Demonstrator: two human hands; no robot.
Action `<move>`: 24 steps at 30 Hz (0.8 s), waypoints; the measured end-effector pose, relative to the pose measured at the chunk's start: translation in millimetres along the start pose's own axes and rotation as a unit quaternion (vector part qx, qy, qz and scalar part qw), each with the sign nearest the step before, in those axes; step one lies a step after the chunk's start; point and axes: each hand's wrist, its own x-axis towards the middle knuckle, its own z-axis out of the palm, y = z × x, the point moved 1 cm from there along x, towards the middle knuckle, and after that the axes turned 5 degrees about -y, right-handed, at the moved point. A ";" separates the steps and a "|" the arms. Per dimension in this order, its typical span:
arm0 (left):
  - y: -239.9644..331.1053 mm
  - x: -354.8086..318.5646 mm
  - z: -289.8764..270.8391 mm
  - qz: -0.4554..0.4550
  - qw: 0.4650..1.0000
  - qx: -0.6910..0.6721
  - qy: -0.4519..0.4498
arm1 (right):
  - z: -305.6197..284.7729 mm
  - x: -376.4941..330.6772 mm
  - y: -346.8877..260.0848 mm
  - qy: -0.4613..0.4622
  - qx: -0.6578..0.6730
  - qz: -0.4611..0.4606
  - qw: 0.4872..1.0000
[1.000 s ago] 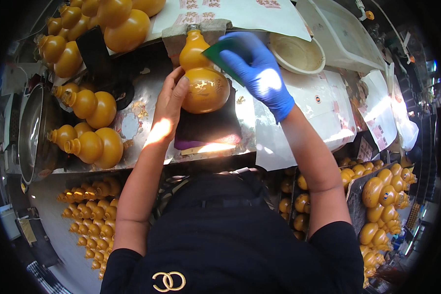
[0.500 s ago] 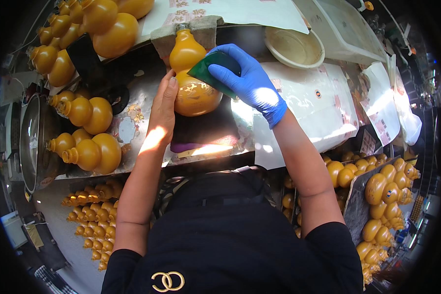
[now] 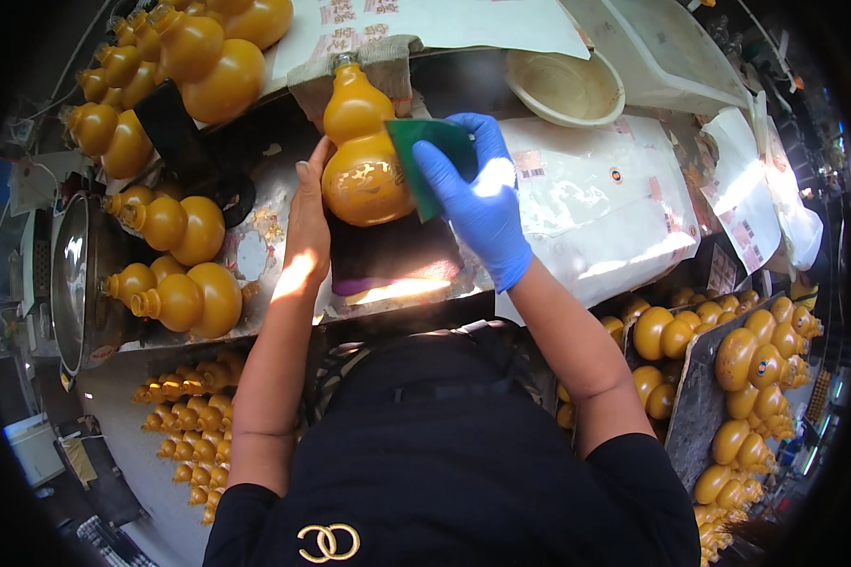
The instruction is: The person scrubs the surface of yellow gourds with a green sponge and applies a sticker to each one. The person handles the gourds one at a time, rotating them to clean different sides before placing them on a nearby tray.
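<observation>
A yellow gourd-shaped bottle [image 3: 363, 142] lies with its neck away from me on a grey cloth [image 3: 388, 59]. Shiny gold patches mark its lower bulb. My left hand [image 3: 306, 213], bare, holds the bottle along its left side; its fingers are partly hidden behind the bulb. In a blue glove, my right hand [image 3: 487, 203] pinches a green flat scraper [image 3: 435, 156] between thumb and fingers. The scraper stands at the bottle's right side, its edge close to the bulbs; whether it touches I cannot tell. Below the bottle is a dark pad [image 3: 388, 255].
More yellow gourd bottles [image 3: 194, 300] stand left on the bench, with others [image 3: 219, 80] at the back left. A pale bowl [image 3: 577, 90] and a clear plastic tub [image 3: 667, 57] are at the back right. White printed sheets [image 3: 586, 217] cover the right side. Racked bottles [image 3: 747, 359] stand lower right.
My right hand has drawn the green scraper rightward off the front of the bottle, uncovering the waist and more of the lower bulb. My left hand stays at the bottle's left side.
</observation>
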 end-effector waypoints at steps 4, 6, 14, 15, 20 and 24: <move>-1.9 -3.9 -0.6 0.020 0.994 0.095 -0.042 | 0.7 -5.8 14.2 0.013 -0.071 0.015 0.997; -0.5 -4.0 -0.3 0.016 0.995 0.085 -0.045 | -0.3 -7.1 19.9 0.034 -0.063 0.017 0.997; -5.2 0.2 -13.3 -0.002 0.997 0.061 -0.044 | -0.1 -18.6 4.8 0.099 -0.165 -0.065 0.979; -2.9 0.2 -13.3 -0.005 0.997 0.061 -0.046 | 0.9 -19.2 5.2 0.109 -0.170 -0.092 0.975; 0.4 0.7 -14.0 -0.025 0.997 -0.014 -0.069 | 26.8 -41.8 -5.4 -0.009 -0.285 -0.304 0.909; -6.8 5.1 -21.3 -0.023 0.994 -0.034 -0.098 | 38.8 -56.5 14.4 -0.085 -0.391 -0.344 0.850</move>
